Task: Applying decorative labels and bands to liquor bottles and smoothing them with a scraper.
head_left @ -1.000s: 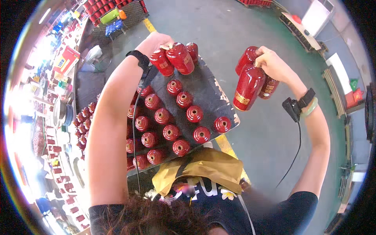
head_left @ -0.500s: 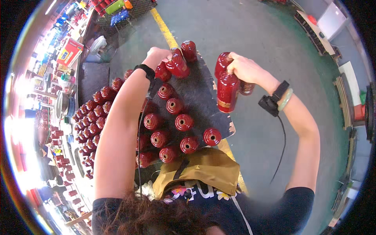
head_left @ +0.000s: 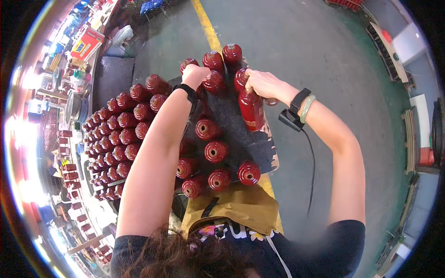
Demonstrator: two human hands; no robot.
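Observation:
My right hand (head_left: 268,85) is closed around the necks of a cluster of dark red glazed bottles. One held bottle (head_left: 252,111) hangs nearest me over the dark board's (head_left: 241,143) right edge, another (head_left: 240,78) is beyond it, and part of a third shows behind my fingers. At the far end of the board my left hand (head_left: 195,75) is closed, its fingertips at the top of a red bottle (head_left: 214,82). Beside it stand more red bottles (head_left: 212,61). Nearer me, several upright bottles (head_left: 216,151) show small round mouths. My left forearm hides some of them.
Dense rows of red bottles (head_left: 126,119) fill the left side. A cluttered bench with a red carton (head_left: 87,43) lies farther left. A yellow floor line (head_left: 206,25) runs past the board. My tan apron (head_left: 241,208) borders its near edge.
My right hand has brought its bottles leftward to the board's edge. My left hand has moved slightly right and down, and its bottle looks more upright. The view has shifted a little.

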